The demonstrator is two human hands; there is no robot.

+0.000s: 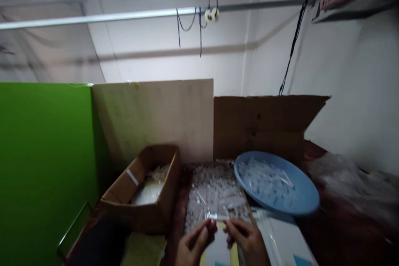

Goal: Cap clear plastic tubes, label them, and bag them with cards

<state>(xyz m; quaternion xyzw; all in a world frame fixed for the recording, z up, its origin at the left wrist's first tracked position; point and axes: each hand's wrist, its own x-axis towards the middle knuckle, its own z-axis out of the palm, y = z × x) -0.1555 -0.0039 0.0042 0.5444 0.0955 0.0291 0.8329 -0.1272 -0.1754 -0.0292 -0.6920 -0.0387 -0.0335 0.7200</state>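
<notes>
Both hands meet at the worktop's near edge: the left hand (195, 244) and right hand (246, 239) pinch one small clear plastic piece (218, 217) between their fingertips. Beyond them a heap of clear pieces (215, 193) remains unhandled; the blue basin (307, 199) at the right holds many more.

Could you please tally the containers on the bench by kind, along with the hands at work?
Blue basin: 1
Cardboard box: 1
Hands, left hand and right hand, pinching a small clear piece: 2
Total: 4
</notes>
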